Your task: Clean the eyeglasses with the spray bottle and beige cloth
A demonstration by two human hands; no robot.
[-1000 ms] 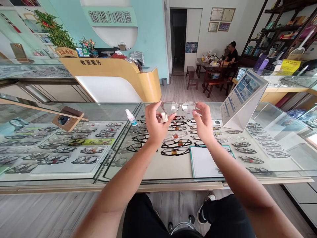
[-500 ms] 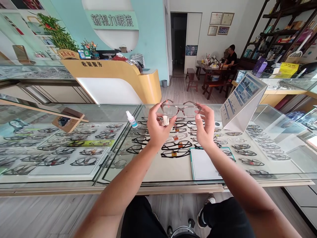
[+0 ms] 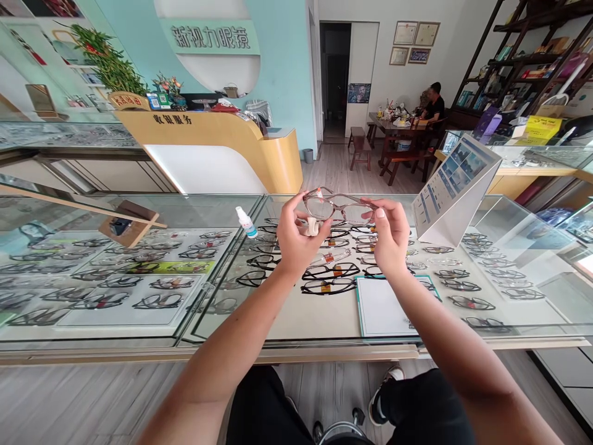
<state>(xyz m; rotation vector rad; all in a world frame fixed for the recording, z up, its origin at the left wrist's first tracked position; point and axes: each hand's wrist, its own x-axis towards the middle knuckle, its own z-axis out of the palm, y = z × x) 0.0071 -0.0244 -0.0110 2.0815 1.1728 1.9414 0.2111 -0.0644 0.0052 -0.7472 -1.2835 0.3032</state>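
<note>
A pair of glasses (image 3: 340, 207) with a clear pinkish frame is held up in front of me above the glass display counter (image 3: 222, 337). My left hand (image 3: 296, 238) pinches the frame's left end and also keeps a small white cloth (image 3: 311, 227) between its fingers. At the right end, my right hand (image 3: 390, 238) grips the frame, thumb on the lens rim. The glasses are tilted, left side higher. Several dark-framed glasses (image 3: 331, 272) lie in rows under the glass below my hands.
A small spray bottle (image 3: 245, 222) stands on the counter left of my hands. A white pad with teal edge (image 3: 382, 306) lies below my right hand. An angled display board (image 3: 451, 191) stands to the right. A person (image 3: 433, 102) sits at a far table.
The glasses have turned from level and facing me to a tilt with the left end raised. Both hands drew slightly closer together around the frame.
</note>
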